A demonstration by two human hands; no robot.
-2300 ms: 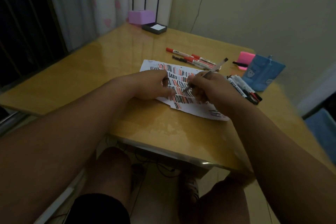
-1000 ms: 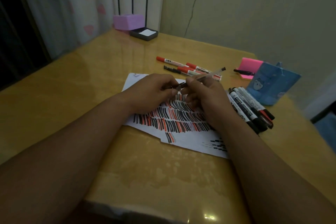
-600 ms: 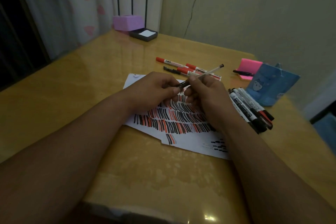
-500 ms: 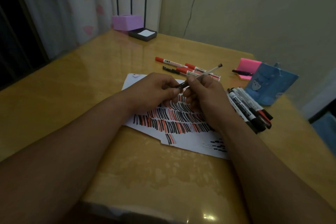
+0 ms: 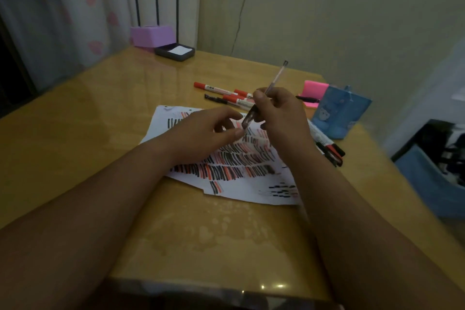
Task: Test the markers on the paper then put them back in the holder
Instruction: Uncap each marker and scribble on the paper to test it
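Counting: one paper (image 5: 241,184), one thin pen (image 5: 276,77), three red-capped markers (image 5: 214,87), one blue holder (image 5: 342,111), one pink pad (image 5: 315,88), one purple box (image 5: 152,36), one tray (image 5: 175,51); right-side markers (image 5: 332,148) partly hidden.

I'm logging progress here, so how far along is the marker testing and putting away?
Done: the paper is dense with red and black test strokes. In hand: the right hand grips a thin pen above the paper, and the left hand is open beside its lower end. Left: the red pens and black markers lie on the table, outside the blue holder.
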